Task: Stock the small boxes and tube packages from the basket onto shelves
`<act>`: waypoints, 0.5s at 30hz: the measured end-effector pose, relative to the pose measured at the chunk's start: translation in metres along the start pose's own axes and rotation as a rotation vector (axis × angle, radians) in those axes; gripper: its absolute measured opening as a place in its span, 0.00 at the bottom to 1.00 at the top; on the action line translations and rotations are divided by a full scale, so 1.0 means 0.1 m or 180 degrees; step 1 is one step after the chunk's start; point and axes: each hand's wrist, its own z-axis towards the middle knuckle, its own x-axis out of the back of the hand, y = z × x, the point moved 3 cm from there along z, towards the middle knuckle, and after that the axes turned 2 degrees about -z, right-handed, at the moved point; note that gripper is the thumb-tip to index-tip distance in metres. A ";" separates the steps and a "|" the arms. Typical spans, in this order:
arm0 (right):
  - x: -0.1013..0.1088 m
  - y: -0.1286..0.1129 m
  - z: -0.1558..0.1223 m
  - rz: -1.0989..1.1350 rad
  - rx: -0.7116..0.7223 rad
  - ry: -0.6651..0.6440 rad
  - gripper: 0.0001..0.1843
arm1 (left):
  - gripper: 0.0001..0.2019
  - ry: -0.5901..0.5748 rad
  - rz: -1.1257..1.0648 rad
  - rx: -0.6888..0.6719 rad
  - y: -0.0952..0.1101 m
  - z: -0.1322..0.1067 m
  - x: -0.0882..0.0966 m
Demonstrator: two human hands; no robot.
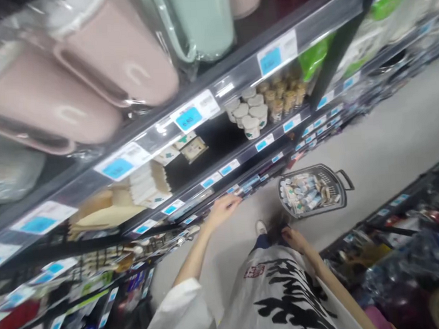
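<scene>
My left hand (222, 208) reaches out to the edge of a low dark shelf (220, 182) lined with blue price tags, its fingers curled against the rail; the picture is blurred there. My right hand (294, 238) hangs low by my thigh, close to my white printed shirt (277, 296), fingers bent inward, and whether it holds anything is unclear. A grey shopping basket (342, 196) filled with several small packaged items sits on the floor just ahead of my feet.
Tall shelving on the left carries pink and green plastic bins (117, 56), small white jars (249, 115) and flat boxed goods (149, 184). A second rack of goods (409, 251) lines the right. The grey aisle floor (390, 137) runs between them.
</scene>
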 end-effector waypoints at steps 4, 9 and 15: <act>0.03 0.14 0.04 0.0012 0.0014 0.0093 0.16 | 0.17 0.0984 0.1069 -0.0246 0.32 0.75 1.20; 0.05 0.34 -0.03 0.0095 -0.0170 0.0113 0.17 | 0.29 0.0229 0.2094 0.0257 0.03 1.38 1.81; -0.05 0.56 -0.18 0.0161 -0.0352 0.0027 0.18 | 0.33 -0.0172 0.2448 0.0587 -0.12 1.56 1.92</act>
